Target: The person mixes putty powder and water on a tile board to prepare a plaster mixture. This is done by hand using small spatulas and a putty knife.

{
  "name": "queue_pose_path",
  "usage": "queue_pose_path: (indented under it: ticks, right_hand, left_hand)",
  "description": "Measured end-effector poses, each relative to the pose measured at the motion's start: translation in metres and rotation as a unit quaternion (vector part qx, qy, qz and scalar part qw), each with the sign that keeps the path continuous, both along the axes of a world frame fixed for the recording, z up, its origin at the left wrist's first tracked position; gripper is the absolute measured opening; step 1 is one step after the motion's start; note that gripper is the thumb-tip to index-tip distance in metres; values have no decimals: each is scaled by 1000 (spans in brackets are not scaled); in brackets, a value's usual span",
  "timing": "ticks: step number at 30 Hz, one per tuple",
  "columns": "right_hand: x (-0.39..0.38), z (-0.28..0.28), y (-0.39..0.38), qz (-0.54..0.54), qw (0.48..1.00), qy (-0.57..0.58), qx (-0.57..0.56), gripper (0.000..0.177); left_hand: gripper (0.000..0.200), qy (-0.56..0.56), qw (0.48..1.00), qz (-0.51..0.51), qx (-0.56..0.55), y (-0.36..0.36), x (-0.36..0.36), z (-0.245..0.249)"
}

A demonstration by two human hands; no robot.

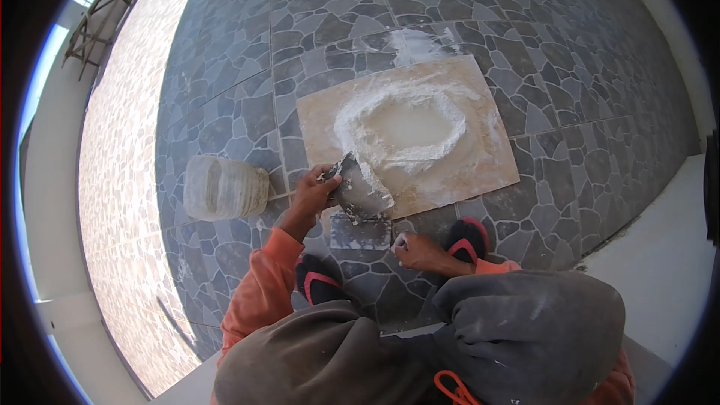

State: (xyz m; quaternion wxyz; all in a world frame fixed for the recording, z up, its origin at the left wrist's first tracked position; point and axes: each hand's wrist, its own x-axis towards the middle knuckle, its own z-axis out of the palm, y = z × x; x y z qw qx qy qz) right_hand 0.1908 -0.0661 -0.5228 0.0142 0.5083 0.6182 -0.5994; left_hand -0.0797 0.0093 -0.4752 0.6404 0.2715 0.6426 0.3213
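My left hand point(309, 199) is closed on a dark flat scraper point(361, 191) with white powder along its edge. The scraper hangs over the near left corner of a tan board point(480, 165). On the board lies a ring of white powder point(352, 124) around a pool of cloudy liquid point(412, 126). My right hand point(424, 253) is curled shut beside the right edge of a dark rectangular plate point(360, 234), which is speckled white. Whether its fingers grip that plate is hidden.
A cloudy plastic container point(225, 187) stands on the stone-patterned floor point(225, 120), left of the board. White residue point(424, 43) marks the floor beyond it. My feet in black and red sandals point(316, 281) are close to the board. A wooden frame point(101, 22) stands far left.
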Motion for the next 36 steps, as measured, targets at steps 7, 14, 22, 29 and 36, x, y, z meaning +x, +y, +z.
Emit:
queue_pose_path:
  ticks: [7,14,22,29,36]
  right_hand:
    - [1,-8,0,29,999,2,31,35]
    - [0,-2,-1,-3,1000,20,-8,37]
    - [3,36,17,-150,937,207,-240,38]
    - [22,65,38,-409,709,455,-351,32]
    - [38,25,24,-379,790,343,-340,25]
  left_hand:
    - [28,-65,998,20,-14,11,40,15]
    - [27,-79,996,44,-23,22,72,25]
    - [22,-155,984,82,-29,25,83,31]
    - [24,-129,990,52,-27,9,88,39]
    - [32,-50,991,-68,-102,-48,73,13]
